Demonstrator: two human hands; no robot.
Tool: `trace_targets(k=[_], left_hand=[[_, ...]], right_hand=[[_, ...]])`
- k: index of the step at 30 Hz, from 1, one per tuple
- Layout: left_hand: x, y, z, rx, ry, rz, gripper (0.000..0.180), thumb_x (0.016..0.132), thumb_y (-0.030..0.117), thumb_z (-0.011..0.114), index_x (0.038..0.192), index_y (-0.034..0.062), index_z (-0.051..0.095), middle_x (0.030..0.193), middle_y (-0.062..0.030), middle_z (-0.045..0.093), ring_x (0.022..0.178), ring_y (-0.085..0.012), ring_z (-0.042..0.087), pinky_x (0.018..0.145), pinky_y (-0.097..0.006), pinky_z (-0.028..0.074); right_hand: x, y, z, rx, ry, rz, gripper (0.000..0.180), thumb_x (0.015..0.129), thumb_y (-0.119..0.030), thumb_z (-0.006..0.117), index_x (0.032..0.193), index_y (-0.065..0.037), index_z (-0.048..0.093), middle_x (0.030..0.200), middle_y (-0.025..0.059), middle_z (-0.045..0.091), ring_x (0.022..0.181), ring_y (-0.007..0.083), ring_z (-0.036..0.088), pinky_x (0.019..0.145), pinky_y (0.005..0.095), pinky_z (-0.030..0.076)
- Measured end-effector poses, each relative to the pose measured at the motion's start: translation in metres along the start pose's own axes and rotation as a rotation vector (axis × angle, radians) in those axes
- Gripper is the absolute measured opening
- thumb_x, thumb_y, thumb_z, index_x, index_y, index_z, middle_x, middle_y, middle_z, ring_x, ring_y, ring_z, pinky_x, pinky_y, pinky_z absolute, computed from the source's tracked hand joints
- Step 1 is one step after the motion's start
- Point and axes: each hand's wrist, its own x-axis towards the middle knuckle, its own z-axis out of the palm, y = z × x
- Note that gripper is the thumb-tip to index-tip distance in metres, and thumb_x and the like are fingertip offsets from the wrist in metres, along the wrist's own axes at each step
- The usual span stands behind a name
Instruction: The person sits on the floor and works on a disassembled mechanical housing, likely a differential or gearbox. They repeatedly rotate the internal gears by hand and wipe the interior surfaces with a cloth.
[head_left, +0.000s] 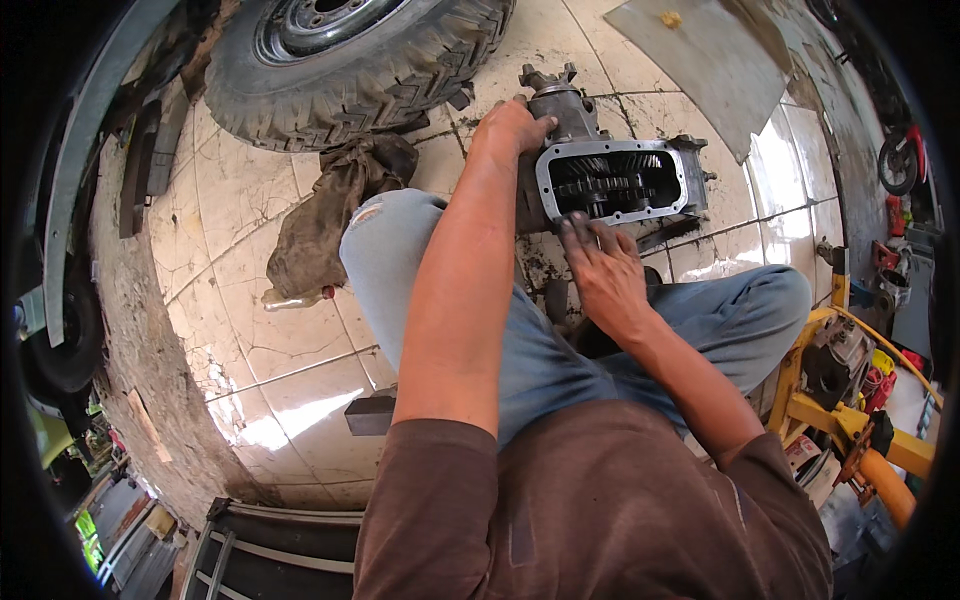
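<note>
A grey metal gearbox housing (pixel 692 172) rests on the tiled floor in front of my crossed legs. Its upper side has a wide rounded opening with a bright flange full of bolt holes, and dark toothed gears (pixel 605 187) show inside. My left hand (pixel 512 128) grips the housing's far left side near the narrower neck, thumb on top; some of its fingers are hidden. At the near edge of the flange lies my right hand (pixel 608 272), fingers stretched and blackened with grease, their tips touching the rim. Nothing shows held in that hand.
A large knobbly tyre on a wheel (pixel 360 90) lies at the far left. Near my left knee are a dirty brown cloth (pixel 325 222) and a small clear bottle (pixel 290 299). A grey sheet (pixel 715 65) lies far right; a yellow metal stand (pixel 840 412) is at the right.
</note>
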Motion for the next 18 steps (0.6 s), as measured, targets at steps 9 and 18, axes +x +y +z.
trace_targets(k=[9,18], left_hand=[[0.004,-0.002,0.003,-0.013,-0.013,0.004,0.079,0.092,0.056,0.066,0.144,-0.0014,0.052,0.133,-0.0256,0.064,0.126,-0.0386,0.061,0.105,-0.045,0.049],[0.004,0.000,-0.001,-0.028,-0.043,-0.011,0.078,0.091,0.054,0.067,0.144,-0.0021,0.053,0.132,-0.0264,0.065,0.125,-0.0382,0.062,0.104,-0.045,0.049]], right_hand=[[0.011,0.002,0.004,0.057,-0.015,-0.024,0.061,0.087,-0.008,0.054,0.146,0.004,0.048,0.148,0.0189,0.054,0.136,0.0294,0.047,0.109,0.0437,0.038],[0.005,0.004,0.012,0.012,-0.009,0.032,0.061,0.088,-0.009,0.053,0.149,-0.001,0.048,0.149,0.0151,0.056,0.135,0.0304,0.051,0.111,0.0464,0.038]])
